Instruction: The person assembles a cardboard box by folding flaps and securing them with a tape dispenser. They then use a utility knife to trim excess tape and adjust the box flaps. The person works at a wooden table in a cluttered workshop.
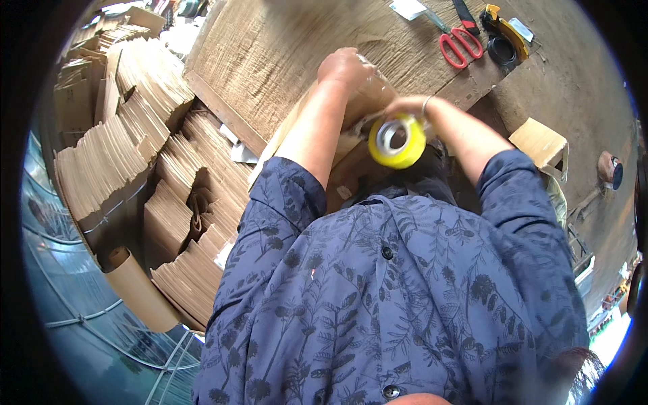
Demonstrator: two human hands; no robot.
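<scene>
Taping step: right hand (pixel 408 108) grips yellow tape roll (pixel 397 140); left hand (pixel 345 66) presses cardboard box (pixel 361 101); next, steady pull across seam.

Soft daylight, fisheye-bent edges, dark rim, slight blur

The tape roll (pixel 397 141) sits just above the frame's centre: a yellow ring with a pale grey core, its open face turned toward the camera and tilted slightly. A clear strip runs from it up and to the left, onto the carton (pixel 351 118). The carton is plain brown cardboard, lying slantwise in the upper middle of the frame against the edge of the worktop (pixel 270 54), partly hidden by arms.
</scene>
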